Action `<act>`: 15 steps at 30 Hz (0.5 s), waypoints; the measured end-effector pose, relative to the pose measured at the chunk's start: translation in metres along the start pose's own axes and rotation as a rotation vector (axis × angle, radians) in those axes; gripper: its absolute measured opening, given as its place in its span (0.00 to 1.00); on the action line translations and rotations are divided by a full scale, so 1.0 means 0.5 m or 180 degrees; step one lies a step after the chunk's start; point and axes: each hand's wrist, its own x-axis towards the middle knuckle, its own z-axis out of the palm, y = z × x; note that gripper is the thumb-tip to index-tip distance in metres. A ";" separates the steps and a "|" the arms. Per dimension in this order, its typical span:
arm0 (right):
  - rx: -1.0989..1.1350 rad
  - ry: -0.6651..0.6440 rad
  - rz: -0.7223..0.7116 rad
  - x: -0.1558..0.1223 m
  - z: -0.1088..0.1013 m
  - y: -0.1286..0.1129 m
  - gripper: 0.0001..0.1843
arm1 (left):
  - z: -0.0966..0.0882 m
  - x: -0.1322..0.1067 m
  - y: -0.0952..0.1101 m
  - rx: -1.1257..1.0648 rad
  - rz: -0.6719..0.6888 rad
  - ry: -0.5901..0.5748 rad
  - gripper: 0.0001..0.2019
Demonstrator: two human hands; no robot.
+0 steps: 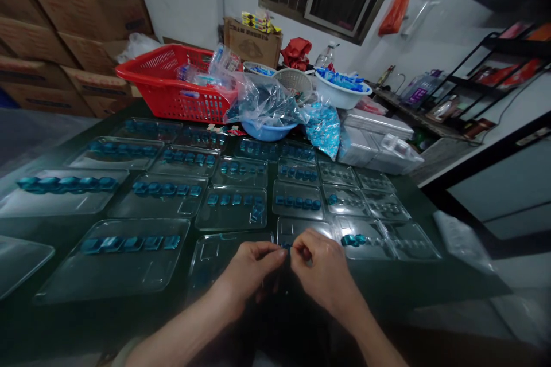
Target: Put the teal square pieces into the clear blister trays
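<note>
My left hand (pixel 253 268) and my right hand (pixel 321 264) meet at the table's near edge, fingertips pinched close together. Whatever lies between them is too small and dark to name. Just beyond my right hand is a clear plastic tray (pixel 303 225), partly covered by the fingers. Left of it, another clear tray (pixel 228 241) reaches under my left forearm. Right of my hand, a tray holds a few teal faceted pieces (pixel 353 239) at one end of its row. Farther left, a tray carries a full row of teal pieces (pixel 133 243).
Several more clear trays (pixel 235 215) cover the dark green table (pixel 172 312). At the back stand a red basket (pixel 185 100), a blue bowl (pixel 269 132), a bag of light-blue bits (pixel 323 129) and a white basin (pixel 342 94). Cardboard boxes (pixel 64 28) are stacked at left.
</note>
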 end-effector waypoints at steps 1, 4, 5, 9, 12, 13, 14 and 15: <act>0.0134 -0.0037 0.0017 -0.001 -0.002 -0.001 0.07 | 0.000 -0.002 0.000 -0.0001 0.0041 0.0026 0.16; 0.0820 -0.0147 -0.0012 -0.005 -0.009 -0.001 0.04 | 0.001 -0.007 0.000 -0.0292 0.0163 0.0008 0.15; 0.1073 -0.0185 -0.0052 -0.008 -0.009 0.000 0.05 | 0.001 -0.008 0.000 -0.0453 0.0150 0.0013 0.16; 0.1727 -0.0123 -0.0253 -0.020 -0.003 0.011 0.11 | 0.005 -0.014 0.000 -0.0841 0.0090 -0.0172 0.15; 0.1888 0.0034 -0.0359 -0.028 0.005 0.020 0.09 | 0.008 -0.013 0.000 -0.0758 0.0075 -0.0444 0.13; 0.1905 0.0046 -0.0375 -0.030 0.006 0.022 0.09 | 0.009 -0.012 -0.001 -0.0708 0.0076 -0.0478 0.12; 0.1915 0.0039 -0.0377 -0.032 0.006 0.024 0.09 | 0.010 -0.010 -0.001 -0.0635 0.0080 -0.0496 0.12; 0.1918 0.0033 -0.0376 -0.034 0.005 0.025 0.08 | 0.010 -0.008 -0.002 -0.0540 0.0091 -0.0497 0.12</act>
